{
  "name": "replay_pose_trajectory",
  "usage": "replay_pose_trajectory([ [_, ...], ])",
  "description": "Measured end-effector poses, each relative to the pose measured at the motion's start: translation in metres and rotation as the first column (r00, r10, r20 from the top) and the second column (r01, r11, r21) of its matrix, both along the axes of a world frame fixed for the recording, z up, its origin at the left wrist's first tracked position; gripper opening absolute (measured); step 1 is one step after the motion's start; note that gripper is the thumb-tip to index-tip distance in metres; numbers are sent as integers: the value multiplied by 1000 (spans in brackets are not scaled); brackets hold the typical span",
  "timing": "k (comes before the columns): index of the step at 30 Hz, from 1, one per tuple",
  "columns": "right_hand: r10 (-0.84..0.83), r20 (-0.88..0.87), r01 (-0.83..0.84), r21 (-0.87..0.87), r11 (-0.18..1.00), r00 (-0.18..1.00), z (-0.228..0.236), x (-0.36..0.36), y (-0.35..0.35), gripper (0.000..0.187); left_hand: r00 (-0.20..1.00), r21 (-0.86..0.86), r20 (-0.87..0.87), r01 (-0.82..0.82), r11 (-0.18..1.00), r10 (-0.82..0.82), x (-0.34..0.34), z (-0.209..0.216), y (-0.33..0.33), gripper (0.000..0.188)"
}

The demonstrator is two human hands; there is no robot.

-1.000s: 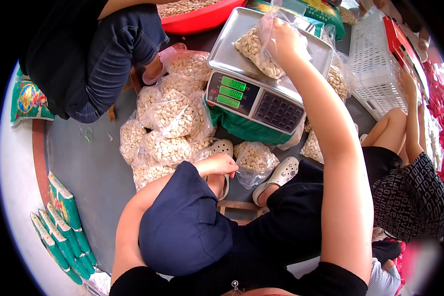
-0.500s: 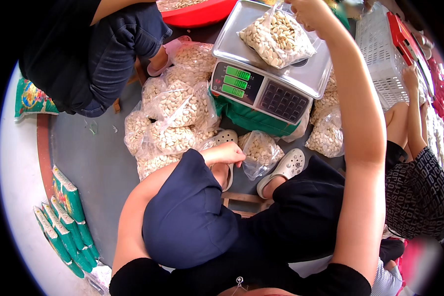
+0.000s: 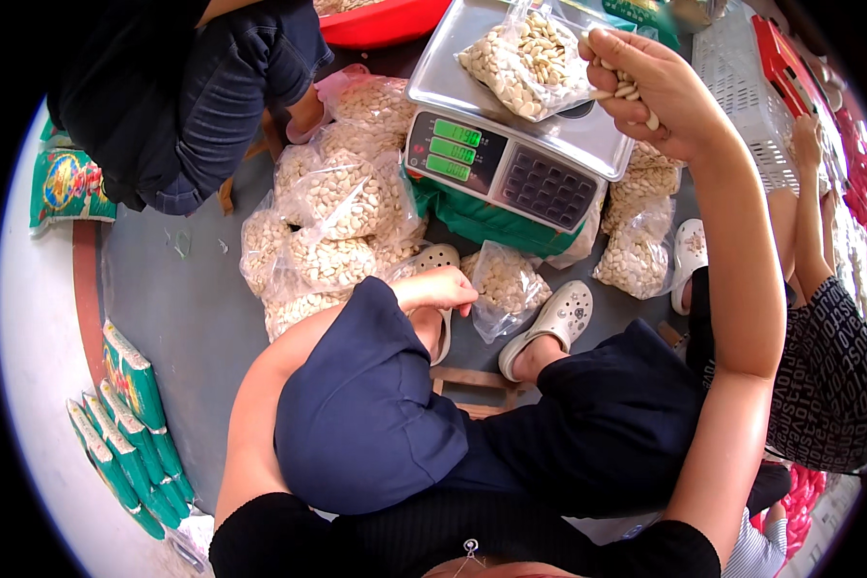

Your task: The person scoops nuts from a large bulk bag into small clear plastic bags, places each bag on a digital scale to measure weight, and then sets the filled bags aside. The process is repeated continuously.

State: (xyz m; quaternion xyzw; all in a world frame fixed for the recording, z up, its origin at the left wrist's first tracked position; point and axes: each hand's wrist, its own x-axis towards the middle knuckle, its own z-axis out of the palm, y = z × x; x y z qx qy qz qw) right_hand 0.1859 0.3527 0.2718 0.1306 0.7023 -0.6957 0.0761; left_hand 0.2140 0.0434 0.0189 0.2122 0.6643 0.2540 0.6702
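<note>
My right hand (image 3: pixel 650 82) is raised beside the scale pan, closed on a handful of pale seeds. A clear bag of the same seeds (image 3: pixel 530 60) lies open on the steel pan of a digital scale (image 3: pixel 511 159) with green lit digits. My left hand (image 3: pixel 443 289) rests curled by my knee, next to a small clear bag of seeds (image 3: pixel 506 284) on the floor between my feet in white clogs (image 3: pixel 549 323). It holds nothing that I can see.
Several filled seed bags (image 3: pixel 328 222) are piled on the grey floor left of the scale, more to its right (image 3: pixel 636 250). A person in dark jeans (image 3: pixel 193 87) crouches at upper left by a red basin (image 3: pixel 385 19). Another person (image 3: pixel 819 318) sits at right near a white crate (image 3: pixel 742 67). Green packets (image 3: pixel 130 424) lie at lower left.
My right hand has let go of the bag on the scale pan and pulled back to the right with a handful of seeds. The left hand stays by my knee.
</note>
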Motion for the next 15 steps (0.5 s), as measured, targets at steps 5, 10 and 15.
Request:
replay_pose_trajectory([
  [5,145,-17,-144,74,987,989,-34,-70,50,26,999,27,31,8,1000,-8,4,-12,5,32],
  [10,69,-464,407,831,378,883,-29,-79,31,28,1000,-19,25,15,1000,-15,0,-2,5,31],
  [15,-151,-227,248,499,831,962,33,-54,-8,25,1000,62,-8,-11,998,12,1,-14,-15,31],
])
